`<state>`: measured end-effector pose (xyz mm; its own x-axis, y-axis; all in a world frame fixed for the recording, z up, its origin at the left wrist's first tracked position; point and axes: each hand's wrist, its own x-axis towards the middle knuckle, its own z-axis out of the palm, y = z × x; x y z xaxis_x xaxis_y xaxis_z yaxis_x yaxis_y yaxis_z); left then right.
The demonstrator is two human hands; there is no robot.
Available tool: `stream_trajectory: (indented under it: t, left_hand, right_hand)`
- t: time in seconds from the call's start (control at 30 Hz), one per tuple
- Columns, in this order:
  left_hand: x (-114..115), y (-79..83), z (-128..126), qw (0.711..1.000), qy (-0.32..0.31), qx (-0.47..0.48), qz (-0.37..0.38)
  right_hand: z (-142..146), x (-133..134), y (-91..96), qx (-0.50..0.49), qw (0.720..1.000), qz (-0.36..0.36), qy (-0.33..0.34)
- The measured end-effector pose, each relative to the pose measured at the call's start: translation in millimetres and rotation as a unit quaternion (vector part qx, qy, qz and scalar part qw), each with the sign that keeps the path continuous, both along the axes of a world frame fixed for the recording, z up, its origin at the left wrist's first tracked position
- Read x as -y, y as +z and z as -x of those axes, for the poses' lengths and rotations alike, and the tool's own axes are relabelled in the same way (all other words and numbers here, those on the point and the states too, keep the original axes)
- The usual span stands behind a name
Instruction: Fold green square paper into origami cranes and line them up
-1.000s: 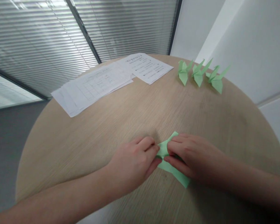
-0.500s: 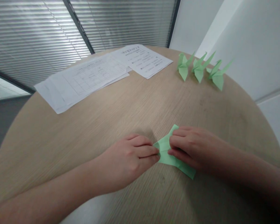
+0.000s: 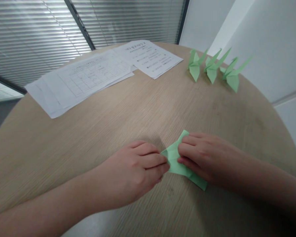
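Touching left hand (image 3: pixel 135 169), beneath right hand (image 3: pixel 202 153), green paper (image 3: pixel 173 157)

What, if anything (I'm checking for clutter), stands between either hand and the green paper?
Nothing visible: the left hand touches the green paper at its left end, the right hand its right part. The white sheets and paper birds sit farther back on the table.
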<state>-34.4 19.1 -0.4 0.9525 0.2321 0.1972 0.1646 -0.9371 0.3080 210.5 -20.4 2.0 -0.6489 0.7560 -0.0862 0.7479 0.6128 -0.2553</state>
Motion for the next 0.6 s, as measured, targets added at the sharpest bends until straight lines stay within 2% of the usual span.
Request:
stream_trajectory:
  t: [0.27,0.47,0.6]
  left_hand:
    - [5.1,-0.2,-1.0,0.998,-0.008,-0.03,-0.049]
    - [9.2,-3.5,-2.1,0.998,-0.019,-0.025,-0.056]
    - [9.5,-3.8,-1.9,0.998,-0.035,-0.037,-0.048]
  right_hand:
    - [2.6,-1.3,0.1,0.011,1.0,-0.002,0.005]
    - [2.0,-1.8,1.2,0.028,0.999,-0.015,0.011]
    - [0.9,-2.1,1.1,0.023,0.998,-0.042,0.038]
